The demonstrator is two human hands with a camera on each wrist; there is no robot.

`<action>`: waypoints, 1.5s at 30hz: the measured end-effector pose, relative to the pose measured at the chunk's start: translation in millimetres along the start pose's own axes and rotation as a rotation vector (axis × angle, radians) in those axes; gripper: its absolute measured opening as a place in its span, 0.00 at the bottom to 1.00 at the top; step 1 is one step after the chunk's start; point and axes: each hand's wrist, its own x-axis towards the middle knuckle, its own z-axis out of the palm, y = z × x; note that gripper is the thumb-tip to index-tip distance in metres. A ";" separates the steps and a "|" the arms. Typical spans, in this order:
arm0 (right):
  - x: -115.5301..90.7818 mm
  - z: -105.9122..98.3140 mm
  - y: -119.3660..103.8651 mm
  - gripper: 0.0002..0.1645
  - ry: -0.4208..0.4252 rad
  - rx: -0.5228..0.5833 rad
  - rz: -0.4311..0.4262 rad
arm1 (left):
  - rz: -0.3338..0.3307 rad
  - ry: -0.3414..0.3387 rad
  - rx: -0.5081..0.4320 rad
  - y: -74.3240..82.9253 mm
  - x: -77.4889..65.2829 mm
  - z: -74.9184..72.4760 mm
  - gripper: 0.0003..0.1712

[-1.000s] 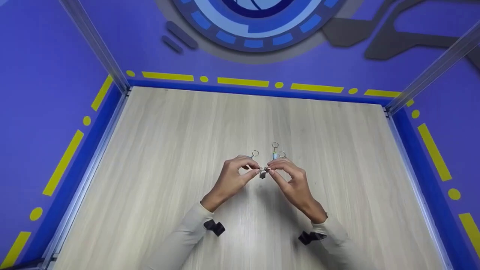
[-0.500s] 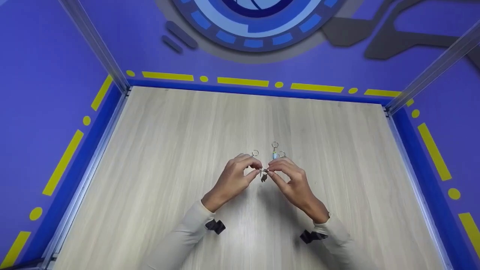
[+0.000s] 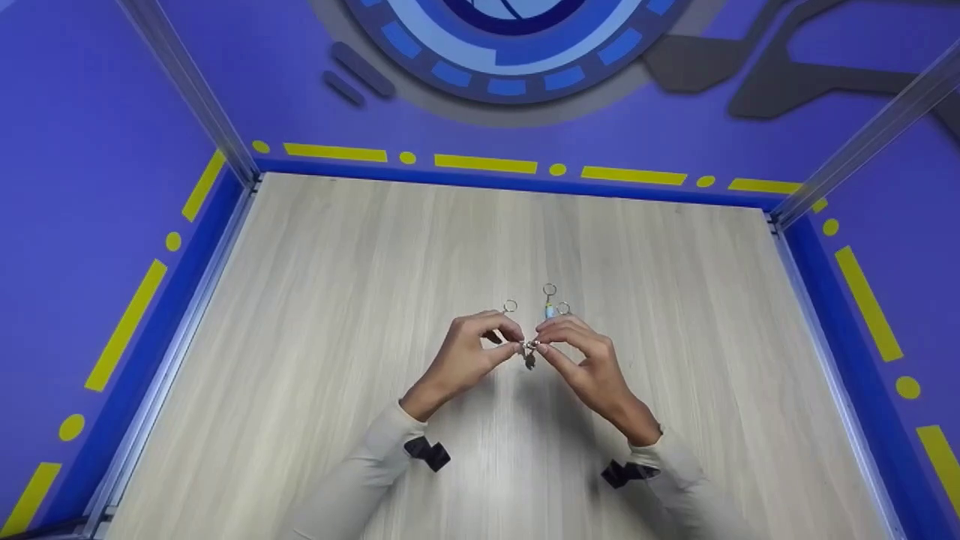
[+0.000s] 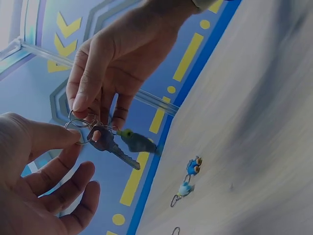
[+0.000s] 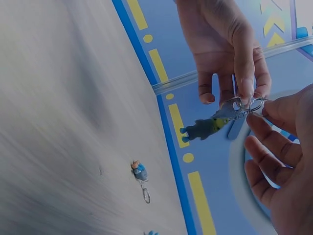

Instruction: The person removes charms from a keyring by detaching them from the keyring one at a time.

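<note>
My left hand (image 3: 463, 356) and right hand (image 3: 589, 364) meet above the middle of the table, fingertips nearly touching. In the left wrist view, the left thumb and a finger pinch a thin metal ring by a silver key (image 4: 115, 149), which hangs between the hands. A split ring (image 5: 256, 104) sits between the right thumb and finger in the right wrist view. From its short chain dangles a small charm figure (image 5: 201, 128) with a yellow-green top and blue feet. Exactly how the rings link is partly hidden by the fingertips.
Beyond the hands, more keychains lie on the wooden table (image 3: 360, 300): one with a light-blue charm (image 3: 550, 309), others showing mainly a left ring (image 3: 511, 306) and a right ring (image 3: 564, 307). Blue panels (image 3: 480, 135) enclose the table's back and sides.
The hanging key and charm have sunk slightly toward me and swung round a little. Both hands keep their pinch, and the fingertips have shifted slightly. The keychains on the table stay put.
</note>
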 end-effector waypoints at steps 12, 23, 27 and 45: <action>-3.1 0.0 -0.4 0.14 0.022 0.111 0.087 | -0.145 0.018 -0.218 -7.3 -4.3 0.2 0.03; -2.9 -0.4 0.2 0.13 0.015 0.077 0.065 | -0.089 0.004 -0.094 -5.4 -1.5 3.3 0.04; -0.7 -0.4 -1.9 0.14 0.012 0.029 0.028 | -0.032 -0.006 -0.052 -2.7 0.7 3.7 0.04; -1.3 -3.4 -0.3 0.14 0.016 0.011 0.023 | -0.059 0.016 -0.083 -3.2 -1.2 2.1 0.04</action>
